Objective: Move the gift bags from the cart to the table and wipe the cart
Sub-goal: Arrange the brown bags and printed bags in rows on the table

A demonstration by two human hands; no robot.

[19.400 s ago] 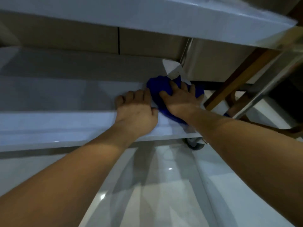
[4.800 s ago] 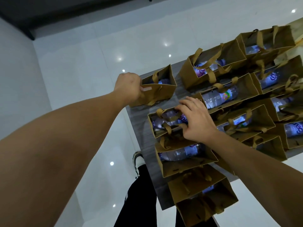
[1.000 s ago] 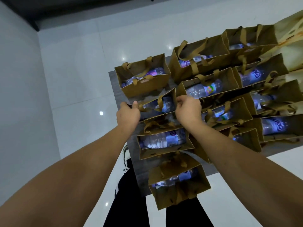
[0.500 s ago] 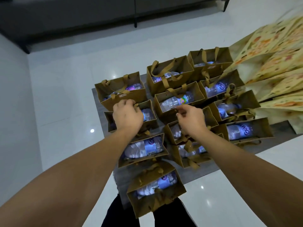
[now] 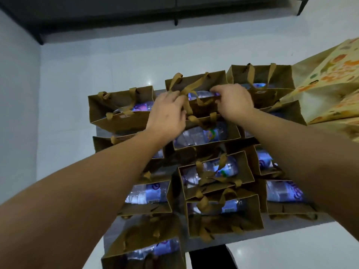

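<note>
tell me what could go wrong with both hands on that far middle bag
1. The left hand and right hand grip the far middle bag, packed tight among others; lifting may snag a neighbour's ribbon handle.
2. The nearest bag overhangs the table edge; a jolt could tip it off.

Glossy white tiled floor [image 5: 97, 61], dark furniture [image 5: 136, 14] beyond, pale wall [image 5: 17, 94] left

Brown gift bags [image 5: 217, 179] upright, packed together on grey table [image 5: 291, 228].
</note>
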